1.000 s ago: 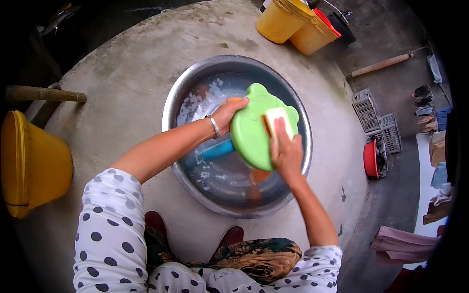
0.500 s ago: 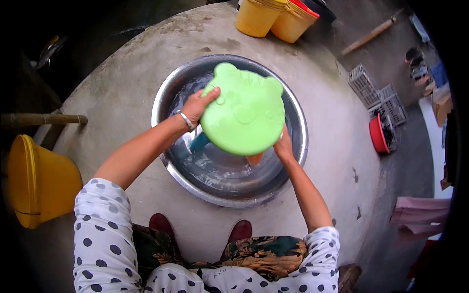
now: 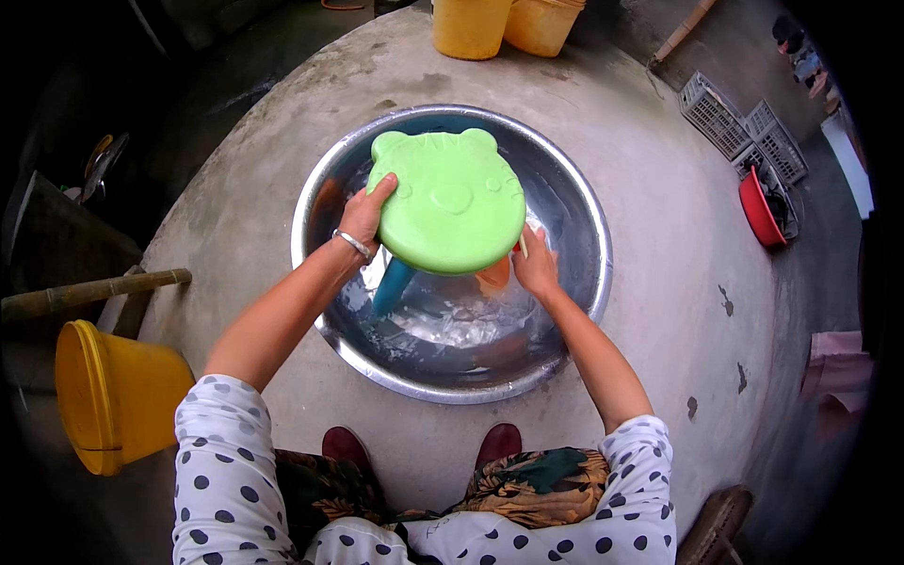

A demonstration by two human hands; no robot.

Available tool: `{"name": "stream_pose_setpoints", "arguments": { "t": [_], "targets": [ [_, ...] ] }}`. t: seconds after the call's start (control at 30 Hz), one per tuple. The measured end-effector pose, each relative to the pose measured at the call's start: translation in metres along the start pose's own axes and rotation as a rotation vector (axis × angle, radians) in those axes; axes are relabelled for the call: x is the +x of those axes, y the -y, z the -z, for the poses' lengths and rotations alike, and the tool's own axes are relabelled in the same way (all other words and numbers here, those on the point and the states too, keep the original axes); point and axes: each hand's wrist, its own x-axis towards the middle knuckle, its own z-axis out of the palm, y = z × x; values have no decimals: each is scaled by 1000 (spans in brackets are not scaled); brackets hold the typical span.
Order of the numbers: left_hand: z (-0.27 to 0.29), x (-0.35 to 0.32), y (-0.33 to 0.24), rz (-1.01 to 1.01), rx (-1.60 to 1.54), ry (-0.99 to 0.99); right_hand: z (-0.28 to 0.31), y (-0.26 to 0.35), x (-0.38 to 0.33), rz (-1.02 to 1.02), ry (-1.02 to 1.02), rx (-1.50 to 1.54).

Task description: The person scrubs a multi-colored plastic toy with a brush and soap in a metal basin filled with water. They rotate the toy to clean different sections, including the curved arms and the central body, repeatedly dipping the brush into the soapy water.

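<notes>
A light green plastic stool (image 3: 452, 212) with a bear-shaped seat is held over a wide metal basin (image 3: 443, 386) with water in it. Below the seat, a blue leg (image 3: 392, 285) and an orange leg (image 3: 493, 273) reach down into the basin. My left hand (image 3: 365, 217) grips the seat's left edge, thumb on top and the other fingers hidden underneath. At the seat's lower right edge, my right hand (image 3: 537, 266) is closed. A thin pale edge and a bit of red show beside its fingers, but what it holds is mostly hidden.
A yellow bucket (image 3: 141, 391) lies tilted at the left, below a bamboo pole (image 3: 94, 294). More yellow buckets (image 3: 471, 26) stand at the far edge of the concrete floor. Grey crates (image 3: 720, 118) and a red basin (image 3: 759, 207) are at the right.
The stool's seat has turned slightly and come down a little to the left in the picture, both hands staying at its edges. The whole view has shifted, with more of the left bucket showing.
</notes>
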Motion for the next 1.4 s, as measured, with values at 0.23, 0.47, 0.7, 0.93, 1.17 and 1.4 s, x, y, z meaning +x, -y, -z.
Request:
{"name": "stream_pose_setpoints", "arguments": {
  "t": [0.23,0.47,0.7,0.93,1.17,1.4],
  "targets": [
    [-26,1,13,-46,-4,84,-3,-92,32,-723,341,1653],
    [9,-2,19,-78,-26,51,100,102,-24,321,-304,324],
    [-8,-4,20,9,-81,-55,69,165,34,658,-373,-179],
    [9,13,43,-92,-62,-174,86,126,-4,510,-324,-308],
    [1,-7,13,9,58,152,76,139,58,521,-342,-242],
    [30,-28,8,-47,-133,139,22,-1,53,-70,-4,367]
  ]
}}
